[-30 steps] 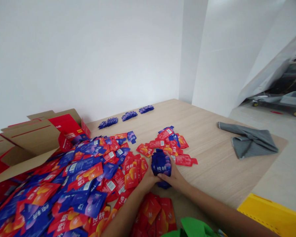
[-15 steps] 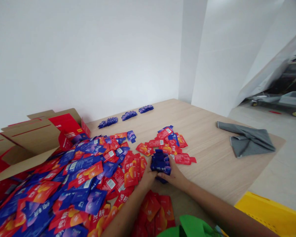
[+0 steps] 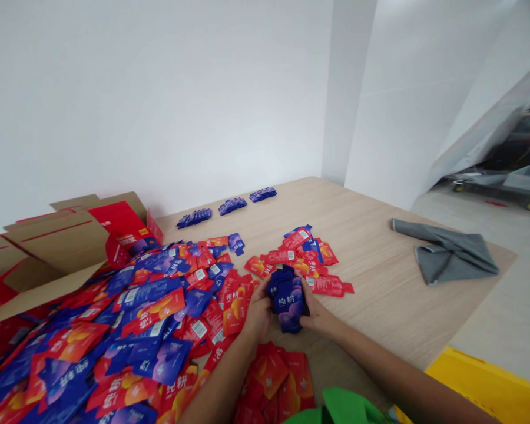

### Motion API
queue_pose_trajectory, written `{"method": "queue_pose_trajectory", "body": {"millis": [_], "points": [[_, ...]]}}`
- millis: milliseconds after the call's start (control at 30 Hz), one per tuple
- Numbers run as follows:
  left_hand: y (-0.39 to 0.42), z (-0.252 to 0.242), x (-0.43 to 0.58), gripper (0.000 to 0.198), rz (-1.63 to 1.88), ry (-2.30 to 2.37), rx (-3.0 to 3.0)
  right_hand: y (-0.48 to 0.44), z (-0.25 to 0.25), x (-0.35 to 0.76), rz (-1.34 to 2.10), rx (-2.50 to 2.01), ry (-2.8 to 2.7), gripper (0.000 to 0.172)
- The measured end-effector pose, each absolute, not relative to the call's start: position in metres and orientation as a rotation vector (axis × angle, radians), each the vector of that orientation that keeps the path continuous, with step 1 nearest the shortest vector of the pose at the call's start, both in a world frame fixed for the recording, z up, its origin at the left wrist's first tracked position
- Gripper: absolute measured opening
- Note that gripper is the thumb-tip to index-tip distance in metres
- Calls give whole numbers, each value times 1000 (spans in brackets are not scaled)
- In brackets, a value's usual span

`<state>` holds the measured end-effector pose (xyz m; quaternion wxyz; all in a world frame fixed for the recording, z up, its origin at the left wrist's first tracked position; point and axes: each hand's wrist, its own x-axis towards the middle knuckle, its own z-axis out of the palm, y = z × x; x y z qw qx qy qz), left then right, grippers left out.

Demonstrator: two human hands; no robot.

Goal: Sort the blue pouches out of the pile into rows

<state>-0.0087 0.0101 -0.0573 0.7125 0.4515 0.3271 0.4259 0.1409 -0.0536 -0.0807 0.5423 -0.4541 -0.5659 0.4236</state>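
Observation:
Both hands hold one stack of blue packets (image 3: 288, 299) upright, a little above the wooden table (image 3: 380, 294). My left hand (image 3: 257, 311) grips its left side and my right hand (image 3: 317, 312) closes on its right side. A big heap of red and blue packets (image 3: 128, 318) spreads to the left of the hands. A small group of mostly red packets (image 3: 307, 259) lies just beyond the stack. More red packets (image 3: 276, 377) lie under my forearms.
Three small rows of blue packets (image 3: 232, 206) sit near the far wall. An open cardboard box (image 3: 62, 241) lies at the left. A grey cloth (image 3: 450, 256) rests at the table's right end. A yellow crate (image 3: 481, 386) stands at lower right.
The stack of blue packets has come up off the table and tilted, with both hands still closed on it. The left hand has shifted slightly up the stack's side.

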Motion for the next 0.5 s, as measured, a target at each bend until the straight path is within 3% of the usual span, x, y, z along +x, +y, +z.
{"method": "queue_pose_trajectory", "body": {"millis": [100, 300, 500], "points": [[7, -69, -6, 70, 949, 736, 1049, -53, -82, 141, 1014, -1084, -1346, 99], [3, -78, -10, 90, 724, 683, 1230, -56, -82, 139, 1018, -1103, -1338, 92], [13, -64, -14, 97, 767, 712, 1599, -56, -74, 137, 1040, -1087, -1298, 92]]}}
